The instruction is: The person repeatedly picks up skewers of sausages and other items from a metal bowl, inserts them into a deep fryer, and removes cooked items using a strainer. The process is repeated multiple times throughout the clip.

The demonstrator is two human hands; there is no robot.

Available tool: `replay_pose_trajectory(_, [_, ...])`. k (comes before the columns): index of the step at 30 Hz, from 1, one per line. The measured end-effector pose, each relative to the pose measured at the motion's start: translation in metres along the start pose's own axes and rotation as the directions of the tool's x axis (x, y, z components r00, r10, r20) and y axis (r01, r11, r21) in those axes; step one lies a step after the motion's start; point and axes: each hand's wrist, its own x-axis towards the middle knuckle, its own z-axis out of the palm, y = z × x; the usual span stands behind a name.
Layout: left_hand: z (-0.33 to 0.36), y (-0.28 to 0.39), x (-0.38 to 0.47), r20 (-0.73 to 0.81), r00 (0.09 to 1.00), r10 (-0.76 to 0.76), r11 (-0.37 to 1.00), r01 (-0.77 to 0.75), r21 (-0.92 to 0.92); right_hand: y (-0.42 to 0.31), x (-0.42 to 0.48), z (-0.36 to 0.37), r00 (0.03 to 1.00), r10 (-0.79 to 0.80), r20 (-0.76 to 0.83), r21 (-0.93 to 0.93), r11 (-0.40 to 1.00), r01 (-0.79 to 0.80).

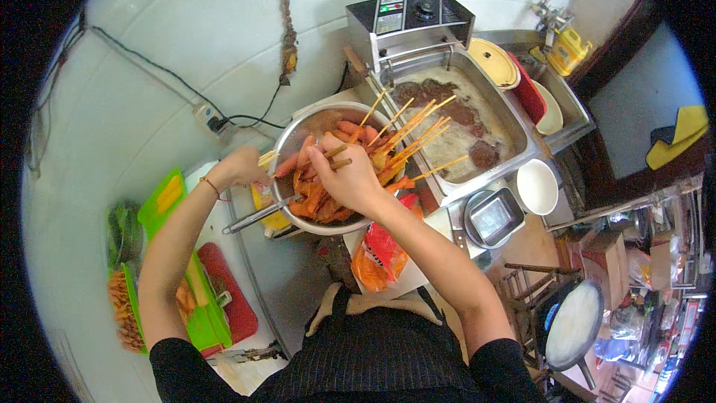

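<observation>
A large stainless-steel bowl (284,201) in front of me holds sausages (305,151) and orange-coated pieces of food (319,201). Several bamboo skewers (417,117) stick out over its right rim. My right hand (352,176), above the bowl, grips a pair of brown chopsticks (338,165); their tips are hidden behind the hand. At the bowl's left rim my left hand (246,167) is closed around pale bamboo sticks (268,159), whose far ends are hard to make out. A metal utensil handle (251,221) slants out over the lower-left rim.
An electric deep fryer (526,148) with foaming oil adjoins the bowl on the right. Below it are a knife (459,235), metal tins (495,215) and a white bowl (537,186). Green trays (210,324) and a red tray (243,302) lie left. An orange-red bag (380,257) lies nearby.
</observation>
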Motion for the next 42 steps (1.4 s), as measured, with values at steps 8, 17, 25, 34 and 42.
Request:
replay_pose_trajectory(8, [0.01,-0.007,-0.014,0.178,0.979,-0.103,0.798,0.188,-0.572,0.011,-0.001,0.012,0.997,0.073,-0.035,0.203,0.977,-0.065])
replay_pose_trajectory(17, [0.01,-0.013,-0.009,0.289,0.94,-0.181,0.702,0.329,-0.631,0.008,0.006,0.007,0.987,0.097,0.126,-0.123,0.989,-0.081])
replay_pose_trajectory(25, [0.012,-0.02,-0.016,0.212,0.966,-0.149,0.571,0.259,-0.779,-0.008,0.0,0.009,0.992,-0.123,0.037,0.204,0.972,0.113])
replay_pose_trajectory(34, [0.02,-0.019,-0.017,0.307,0.949,-0.066,0.431,0.305,-0.849,-0.015,-0.007,0.018,0.995,-0.096,0.021,0.219,0.972,0.089])
replay_pose_trajectory(42, [0.018,-0.027,-0.011,0.481,0.875,-0.049,0.126,0.484,-0.866,-0.017,-0.008,0.02,0.969,-0.225,-0.105,0.185,0.953,0.241])
